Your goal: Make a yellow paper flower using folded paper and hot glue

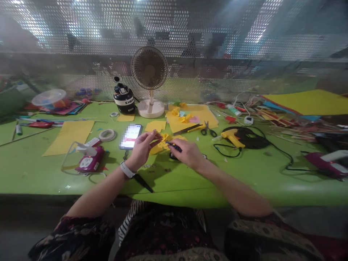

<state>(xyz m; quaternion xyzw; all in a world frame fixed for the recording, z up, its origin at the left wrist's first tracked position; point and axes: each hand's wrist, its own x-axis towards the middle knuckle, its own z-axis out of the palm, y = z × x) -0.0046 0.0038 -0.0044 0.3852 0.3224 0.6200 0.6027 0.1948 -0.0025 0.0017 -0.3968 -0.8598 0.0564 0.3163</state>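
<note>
Right over the green table (190, 181), both hands meet at a small yellow paper flower (162, 142). Left hand (141, 148), with a white watch at the wrist, pinches the flower between thumb and fingertips, holding it just above the tabletop. Right hand (187, 152) is curled round a dark blue pen-like tool (174, 146), its tip touching the flower. Just behind sits a phone (131, 136), with scissors (208, 129) and a yellow glue gun (232, 137) off to the right.

Bright light comes from overhead at twelve o'clock, glaring through the perforated screen (190, 32). The green table (190, 181) is evenly lit, shadows soft. Edges bow; three and nine o'clock blur.
</note>
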